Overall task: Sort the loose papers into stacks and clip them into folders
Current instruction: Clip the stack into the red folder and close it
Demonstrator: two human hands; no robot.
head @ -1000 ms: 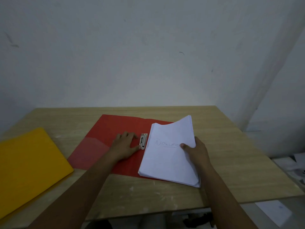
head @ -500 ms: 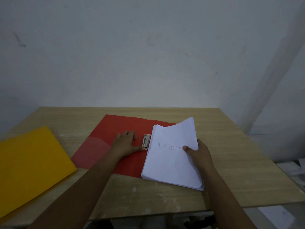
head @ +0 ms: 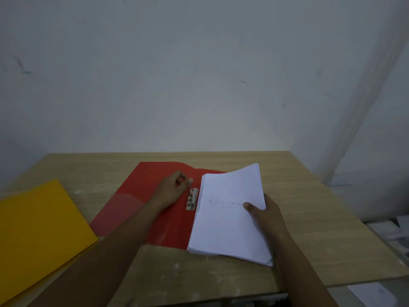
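Observation:
A red folder (head: 155,180) lies open on the wooden table (head: 309,207), with a metal clip (head: 192,199) at its spine. A thick stack of white papers (head: 228,222) with handwriting on top rests on the folder's right half, just right of the clip. My right hand (head: 264,212) grips the stack's right edge, thumb on top, and the far right corner curls upward. My left hand (head: 173,189) hovers on the red folder just left of the clip, fingers loosely curled, holding nothing.
A closed yellow folder (head: 37,229) lies at the table's left front corner. A grey wall stands behind the table. Loose white sheets (head: 374,293) lie on the floor at the right, past the table edge.
My left hand lifted its fingers off the clip and drew them back a little. The paper stack and my right hand stay in about the same place.

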